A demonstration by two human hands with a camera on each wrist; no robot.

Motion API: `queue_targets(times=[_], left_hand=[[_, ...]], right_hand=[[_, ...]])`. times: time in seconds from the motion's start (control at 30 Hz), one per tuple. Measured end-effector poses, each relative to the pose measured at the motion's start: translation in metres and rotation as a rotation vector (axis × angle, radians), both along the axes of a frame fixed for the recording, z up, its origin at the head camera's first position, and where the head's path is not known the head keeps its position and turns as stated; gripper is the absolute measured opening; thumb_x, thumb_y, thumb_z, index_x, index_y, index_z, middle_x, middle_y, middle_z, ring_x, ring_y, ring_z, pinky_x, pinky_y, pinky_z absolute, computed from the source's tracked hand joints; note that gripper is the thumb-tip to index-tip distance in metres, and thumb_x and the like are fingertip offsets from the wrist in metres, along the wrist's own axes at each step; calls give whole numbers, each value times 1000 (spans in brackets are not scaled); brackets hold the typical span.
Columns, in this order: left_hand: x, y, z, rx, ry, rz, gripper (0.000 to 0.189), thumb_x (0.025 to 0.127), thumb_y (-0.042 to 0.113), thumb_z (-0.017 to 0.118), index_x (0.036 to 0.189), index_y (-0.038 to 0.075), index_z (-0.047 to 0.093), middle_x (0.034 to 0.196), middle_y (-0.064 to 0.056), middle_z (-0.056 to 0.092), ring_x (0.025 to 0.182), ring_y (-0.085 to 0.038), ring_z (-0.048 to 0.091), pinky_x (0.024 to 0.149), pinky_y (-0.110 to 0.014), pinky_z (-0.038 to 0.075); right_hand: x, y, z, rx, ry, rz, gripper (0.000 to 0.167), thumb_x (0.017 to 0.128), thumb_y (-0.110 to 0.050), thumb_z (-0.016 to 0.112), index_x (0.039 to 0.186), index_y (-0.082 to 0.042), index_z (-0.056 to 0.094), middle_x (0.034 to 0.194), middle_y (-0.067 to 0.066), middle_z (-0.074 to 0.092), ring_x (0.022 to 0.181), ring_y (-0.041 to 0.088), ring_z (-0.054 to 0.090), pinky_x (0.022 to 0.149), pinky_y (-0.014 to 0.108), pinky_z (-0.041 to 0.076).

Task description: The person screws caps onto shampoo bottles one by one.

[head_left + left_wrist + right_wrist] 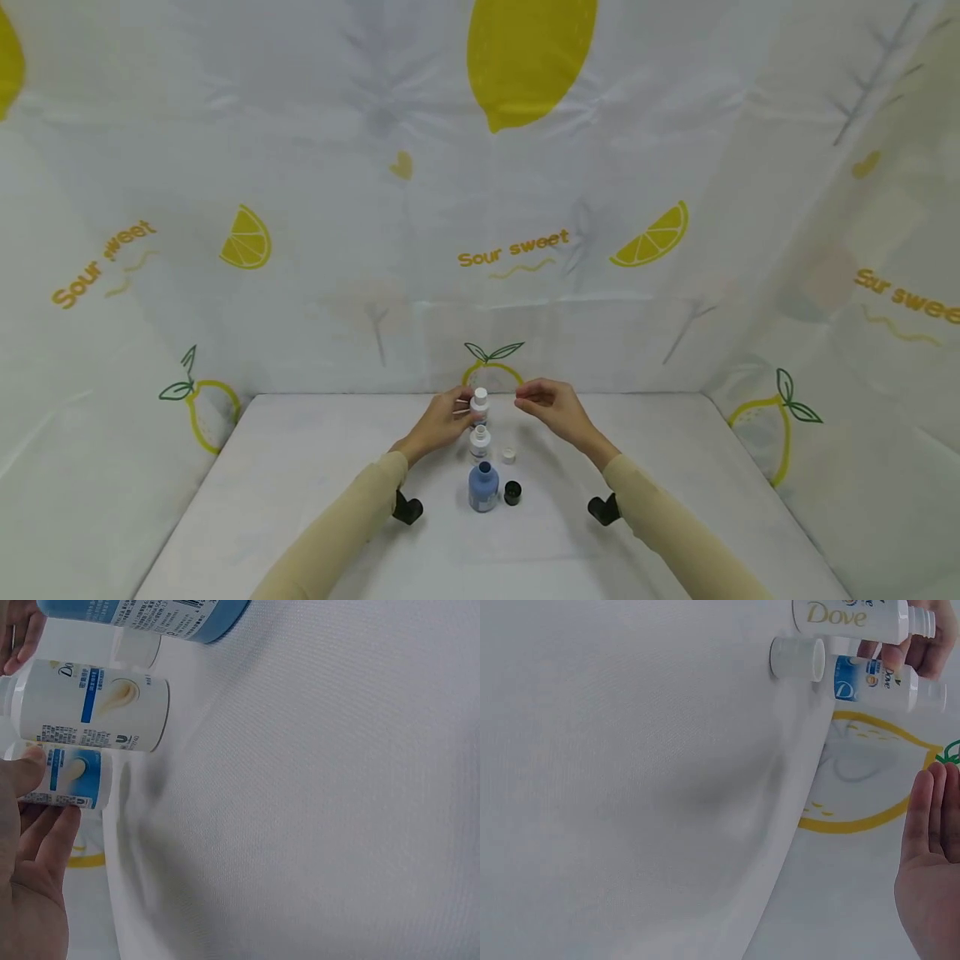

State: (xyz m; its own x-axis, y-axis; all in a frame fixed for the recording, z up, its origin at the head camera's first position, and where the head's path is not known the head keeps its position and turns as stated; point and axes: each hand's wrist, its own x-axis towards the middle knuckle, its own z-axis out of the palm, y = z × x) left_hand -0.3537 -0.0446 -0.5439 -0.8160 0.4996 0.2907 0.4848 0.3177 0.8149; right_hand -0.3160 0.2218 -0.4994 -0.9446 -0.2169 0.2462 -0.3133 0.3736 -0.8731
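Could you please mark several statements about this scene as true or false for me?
1. The left hand holds the farthest white bottle. True.
2. The right hand grips the blue bottle. False: the right hand holds nothing.
3. The blue bottle has no cap on. True.
4. The middle white bottle is capped. False: its mouth is uncovered, and a white cap sits on the table to its right.
5. The black cap is left of the blue bottle. False: it is to the right.
6. The farthest white bottle has its cap on. True.
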Motion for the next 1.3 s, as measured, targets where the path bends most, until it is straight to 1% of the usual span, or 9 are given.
queue_targets(times=[0.2,0.37,0.43,0.6,0.8,0.87,1.03,1.13,1.3], left_hand=[[-1,-3,-6,-12,-10,-6,37,101,4,75,133,-8,61,133,-28,70,128,-45,71,108,-46,62],[-2,-5,-10,-13,-25,14,38,100,3,75,133,-9,61,134,-29,69,129,-45,71,108,-44,62],[-2,-5,-11,-17,-38,23,38,101,4,75,134,-9,62,135,-28,69,129,-44,71,109,-42,62],[-3,-5,-11,-39,-33,17,39,103,7,72,137,-10,61,137,-30,69,132,-45,69,112,-48,60],[1,-11,-8,-81,-39,25,45,105,3,67,147,-11,55,143,-31,66,136,-45,66,115,-53,57],[5,-14,-7,-71,-46,37,42,104,0,67,144,-9,58,140,-29,68,132,-44,68,112,-51,59],[13,-23,-6,-38,-37,45,22,101,-2,67,123,-6,67,121,-24,73,117,-37,73,101,-40,66],[19,-30,-3,-60,-47,7,21,102,3,68,122,-4,69,121,-21,74,118,-35,73,102,-39,65],[26,-33,0,-113,-58,-103,30,102,10,71,128,-4,68,128,-20,74,122,-35,73,106,-42,64]], right_hand=[[0,-3,0,10,-36,-4,25,99,-9,79,119,5,75,118,22,78,100,8,76,87,14,61],[1,-4,0,12,-40,9,23,99,-11,79,117,2,76,116,22,79,98,9,75,85,14,61],[1,-3,0,16,-30,20,24,99,-11,79,118,4,75,116,22,79,98,10,75,85,14,61],[1,-1,-2,7,-16,36,29,100,-11,78,120,9,73,116,24,78,97,8,75,84,15,61],[2,-2,-5,-4,-31,42,27,100,-10,78,119,8,73,117,25,78,97,7,74,85,15,61],[3,-2,-6,2,-43,35,25,99,-10,78,118,6,74,116,24,78,98,10,75,85,15,61],[7,-2,-10,33,-75,32,27,100,-13,79,120,5,74,117,22,78,102,21,75,84,13,59],[8,-1,-10,57,-99,59,31,101,-13,77,122,8,71,119,24,77,106,27,76,85,14,60],[7,2,-13,119,-163,121,33,103,-10,73,128,11,68,127,28,74,113,32,75,92,22,62]])
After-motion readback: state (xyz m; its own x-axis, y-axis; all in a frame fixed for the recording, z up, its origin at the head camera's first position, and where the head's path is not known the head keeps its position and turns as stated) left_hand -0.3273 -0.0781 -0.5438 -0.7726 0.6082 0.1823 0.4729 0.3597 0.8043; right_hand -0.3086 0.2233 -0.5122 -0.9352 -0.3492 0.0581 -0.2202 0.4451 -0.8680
